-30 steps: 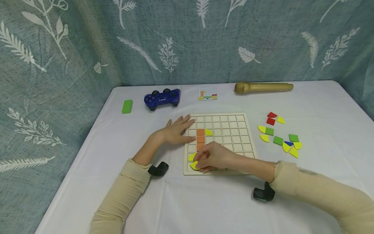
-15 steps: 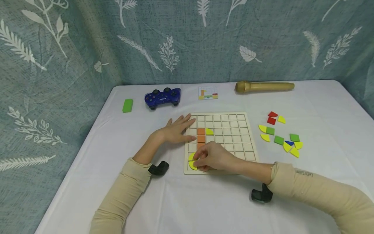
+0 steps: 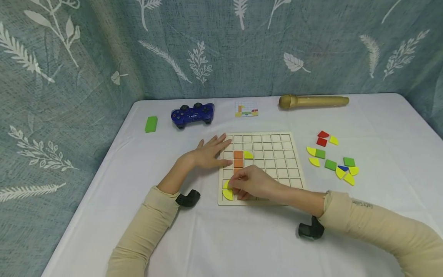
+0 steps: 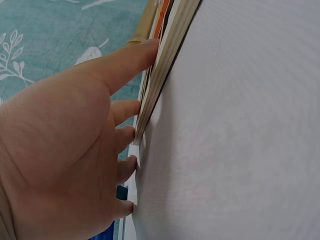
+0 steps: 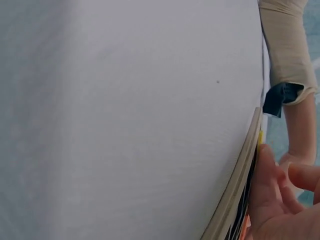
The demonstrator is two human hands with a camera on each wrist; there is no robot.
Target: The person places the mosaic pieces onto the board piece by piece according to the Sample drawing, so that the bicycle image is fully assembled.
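A wooden grid board [image 3: 280, 161] lies flat on the table. My left hand [image 3: 209, 154] is spread at its left side, thumb and fingertips on the edge; the left wrist view shows the thumb [image 4: 132, 65] at the rim. My right hand [image 3: 254, 181] is low over the board's lower left, fingers bent and apart from the thumb, with nothing between them. Just left of its fingertips, a yellow quarter-round tile [image 3: 227, 195] sits in the corner cell. Above that is another yellow tile [image 3: 225, 184], partly hidden by the fingers. Orange square tiles [image 3: 238, 159] form a column beside a yellow tile [image 3: 248, 154].
Loose red, yellow, green and blue tiles [image 3: 330, 165] lie to the right of the board. Behind it are a pattern card [image 3: 246, 109], a blue game controller [image 3: 193, 115] and a wooden microphone-shaped stick [image 3: 313, 102]. A green block [image 3: 151, 124] lies at the back left.
The yellow tile in my right fingers has moved slightly left into the corner cell and been let go; the fingertips have drawn back a little. My left hand stays at the board's edge.
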